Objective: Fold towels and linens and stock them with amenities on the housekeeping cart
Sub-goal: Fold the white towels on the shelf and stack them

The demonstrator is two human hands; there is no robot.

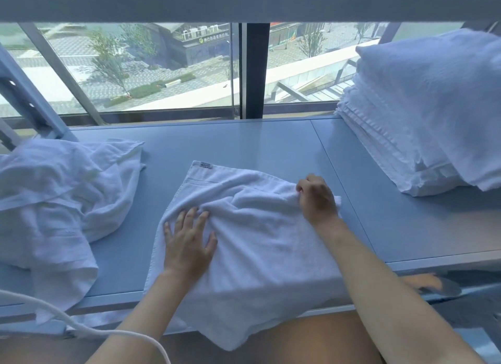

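A: Grey shelf (244,144) by the window, white towel (260,244) at centre, near edge hanging off at 6 o'clock.
B: Hands?
A: Left hand (187,241) flat, fingers spread, pressing it. Right hand (317,198) pinching its edge at 2 o'clock.
B: Rest?
A: Crumpled linen (59,198) at 9, folded towel stack (423,119) at 2.

You get two spots with writing, neither readable. The small tag (206,165) sewn on the far corner of the white towel (260,228) you have spread on the counter (271,144) carries dark print, too small and blurred to make out. Outside the window, the dark building (200,46) has a sign (214,39) on its fascia: a green round logo, then a row of pale characters, too small to read.
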